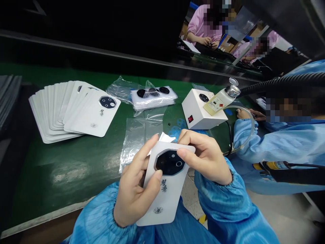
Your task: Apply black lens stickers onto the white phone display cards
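Two hands [170,166] pinch the white panel [169,200], thumbs on its dark window [169,163].

Light: moderate on table [101,152], near-black beyond far edge | Glare: soft patch toward front edge | Focus: panel [169,196] clear, left-end stack [9,96] blurred | Lens: stretched corners; heads [288,105] pixelated

Left hand [139,183] and right hand [203,156] pinch from opposite sides of the grip, thumbs uppermost, fingers curled beneath.
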`<control>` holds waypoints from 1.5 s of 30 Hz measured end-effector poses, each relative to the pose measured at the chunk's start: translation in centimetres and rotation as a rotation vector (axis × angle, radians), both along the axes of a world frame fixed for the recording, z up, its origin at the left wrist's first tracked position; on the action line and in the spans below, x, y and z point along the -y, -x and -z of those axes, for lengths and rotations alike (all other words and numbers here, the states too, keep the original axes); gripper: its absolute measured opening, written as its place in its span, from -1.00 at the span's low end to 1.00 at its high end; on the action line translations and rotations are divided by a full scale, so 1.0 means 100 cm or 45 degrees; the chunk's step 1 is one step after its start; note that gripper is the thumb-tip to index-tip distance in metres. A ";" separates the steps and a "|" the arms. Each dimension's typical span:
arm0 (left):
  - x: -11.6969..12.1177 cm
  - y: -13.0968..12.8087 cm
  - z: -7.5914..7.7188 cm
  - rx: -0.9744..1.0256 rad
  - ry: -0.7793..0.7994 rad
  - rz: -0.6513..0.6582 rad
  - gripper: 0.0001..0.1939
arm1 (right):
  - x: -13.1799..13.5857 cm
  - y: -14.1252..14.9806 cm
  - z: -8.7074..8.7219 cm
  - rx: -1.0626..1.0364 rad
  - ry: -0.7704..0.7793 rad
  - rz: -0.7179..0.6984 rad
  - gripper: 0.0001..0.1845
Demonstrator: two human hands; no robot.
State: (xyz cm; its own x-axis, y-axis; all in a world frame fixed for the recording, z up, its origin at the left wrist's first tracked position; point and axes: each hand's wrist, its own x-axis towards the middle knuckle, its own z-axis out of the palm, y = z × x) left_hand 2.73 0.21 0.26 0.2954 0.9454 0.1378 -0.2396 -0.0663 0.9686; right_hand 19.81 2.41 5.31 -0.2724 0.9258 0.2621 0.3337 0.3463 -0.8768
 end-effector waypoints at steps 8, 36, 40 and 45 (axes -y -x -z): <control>-0.002 -0.004 -0.002 0.123 0.254 -0.054 -0.47 | 0.005 -0.002 0.014 -0.200 0.277 0.036 -0.82; -0.012 -0.008 0.011 0.189 0.329 -0.011 -0.26 | 0.008 0.017 0.048 -0.277 0.390 0.102 -0.86; -0.013 -0.005 0.014 0.157 0.320 -0.017 -0.26 | 0.007 0.017 0.052 -0.232 0.421 0.118 -0.83; -0.018 -0.001 0.016 0.132 0.296 -0.071 -0.23 | 0.002 0.020 0.053 -0.200 0.431 0.049 -0.82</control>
